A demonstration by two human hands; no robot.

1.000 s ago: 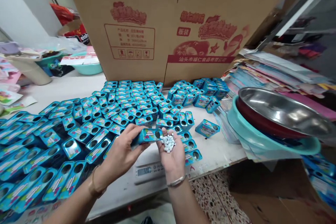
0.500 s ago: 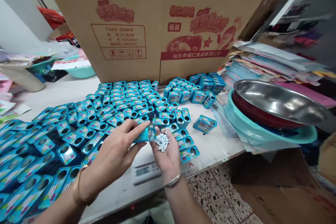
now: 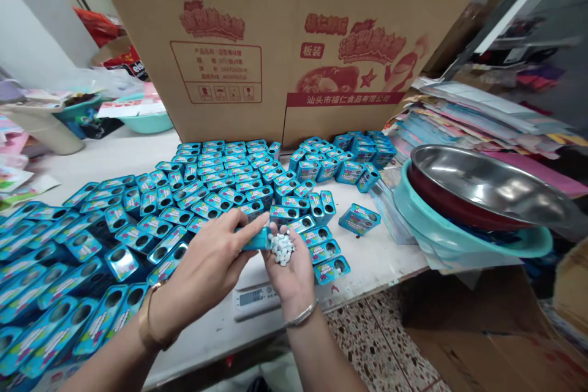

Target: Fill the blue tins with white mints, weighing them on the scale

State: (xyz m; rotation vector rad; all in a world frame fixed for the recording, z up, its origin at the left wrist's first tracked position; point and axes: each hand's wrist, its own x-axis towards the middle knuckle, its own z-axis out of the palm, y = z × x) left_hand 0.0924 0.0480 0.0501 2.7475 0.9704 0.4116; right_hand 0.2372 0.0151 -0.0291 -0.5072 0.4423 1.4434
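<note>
My left hand (image 3: pixel 214 257) grips a small blue candy tin (image 3: pixel 257 239), tipped sideways with its end at my right palm. Beneath it, my right hand (image 3: pixel 289 275) is cupped palm up around a heap of small white and pale-blue candies (image 3: pixel 281 248). A white digital scale (image 3: pixel 243 300) lies below my hands, partly hidden by them. Just right of my right hand, several tins lie in a column, and the nearest tin (image 3: pixel 331 269) shows pale candies in its opening. Many upright blue tins (image 3: pixel 174 214) with round holes in their tops crowd the table to the left.
A large printed cardboard box (image 3: pixel 239 116) stands behind the tins. One separate tin (image 3: pixel 359 218) is right of the rows. Farther right, a steel bowl (image 3: pixel 487 184) sits in a turquoise basin (image 3: pixel 413 214), with stacked printed sheets (image 3: pixel 482 113) behind. The table's front edge runs below my wrists.
The view has shifted slightly. The tin in my left hand stays tipped against my right palm, its open end now less visible. The candies remain in my palm.
</note>
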